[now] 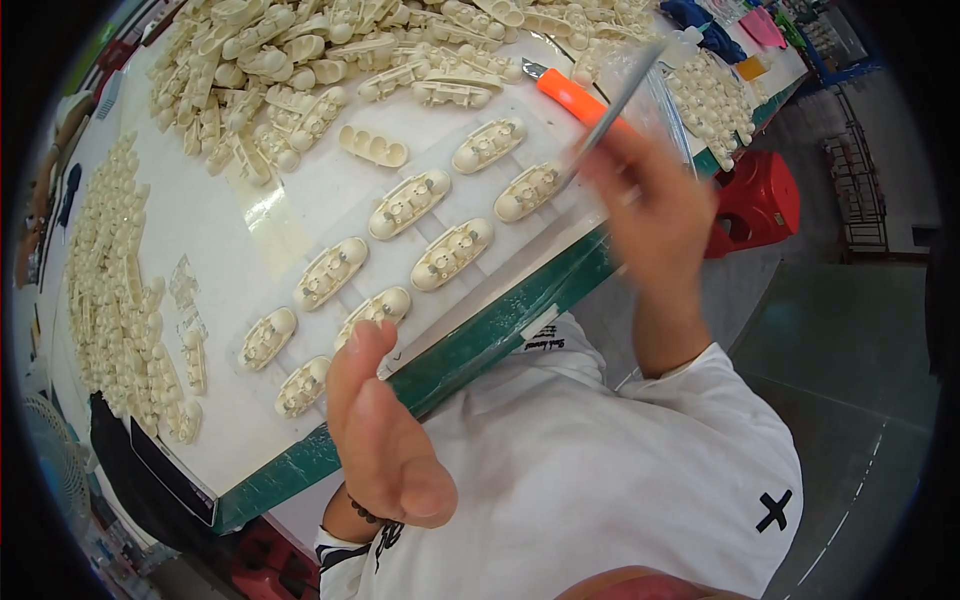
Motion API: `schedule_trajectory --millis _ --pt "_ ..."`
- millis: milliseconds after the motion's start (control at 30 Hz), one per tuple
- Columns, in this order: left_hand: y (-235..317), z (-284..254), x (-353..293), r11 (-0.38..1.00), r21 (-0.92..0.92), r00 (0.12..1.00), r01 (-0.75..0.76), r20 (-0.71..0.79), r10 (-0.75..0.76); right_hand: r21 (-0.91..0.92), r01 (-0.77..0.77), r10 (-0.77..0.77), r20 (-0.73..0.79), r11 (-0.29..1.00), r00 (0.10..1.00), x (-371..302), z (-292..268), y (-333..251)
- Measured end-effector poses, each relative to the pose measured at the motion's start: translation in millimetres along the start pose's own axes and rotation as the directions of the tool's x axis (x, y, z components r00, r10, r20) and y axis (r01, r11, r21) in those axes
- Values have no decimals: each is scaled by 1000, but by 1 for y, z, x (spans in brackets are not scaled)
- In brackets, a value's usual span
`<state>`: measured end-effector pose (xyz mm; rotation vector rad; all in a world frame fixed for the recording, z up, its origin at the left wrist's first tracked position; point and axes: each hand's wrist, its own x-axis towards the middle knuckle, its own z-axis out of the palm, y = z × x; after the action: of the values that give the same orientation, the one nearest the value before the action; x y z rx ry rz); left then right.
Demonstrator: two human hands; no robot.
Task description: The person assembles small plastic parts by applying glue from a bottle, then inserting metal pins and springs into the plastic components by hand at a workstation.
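Note:
My right hand [655, 205], smeared by motion, is closed around a slim grey stick-like tool [628, 92]. The tool's lower end is close to a cream plastic oval part [527, 192], the rightmost of the front row; I cannot tell whether they touch. More such parts, with round ends and small grey bits inside, lie in two slanting rows, among them one at the row's middle [452, 255]. My left hand [385, 430] hangs over the table's front edge, open and holding nothing, partly hiding a nearby part [374, 312]. An orange utility knife [575, 98] shows just beyond my right hand.
A big heap of cream plastic parts [290, 60] covers the back of the white table [215, 270]. Another pile [110, 290] runs down the left, and small round pieces [710, 100] sit at the right. A red stool [760, 205] stands beyond the green table edge [520, 315].

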<state>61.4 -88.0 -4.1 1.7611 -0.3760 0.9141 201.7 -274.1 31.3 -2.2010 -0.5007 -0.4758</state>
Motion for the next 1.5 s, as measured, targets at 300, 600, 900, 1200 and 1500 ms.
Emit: schedule_trajectory --millis 300,600,900,1200,1500 --pt "7 -29 -12 987 -88 981 133 -128 -144 61 -188 188 -7 980 982 47 -12 83" --pt "8 -101 10 624 728 869 284 80 -489 245 90 -45 -182 965 982 52 -16 91" --pt "1 -113 14 661 736 854 146 244 -460 -112 371 -382 -412 922 827 50 -12 59" --pt "-1 -124 27 703 681 799 207 297 -523 351 708 -721 616 613 318 35 75 -64" --pt "28 -158 -1 678 593 861 433 -49 -507 387 577 -593 775 719 219 45 68 -84"
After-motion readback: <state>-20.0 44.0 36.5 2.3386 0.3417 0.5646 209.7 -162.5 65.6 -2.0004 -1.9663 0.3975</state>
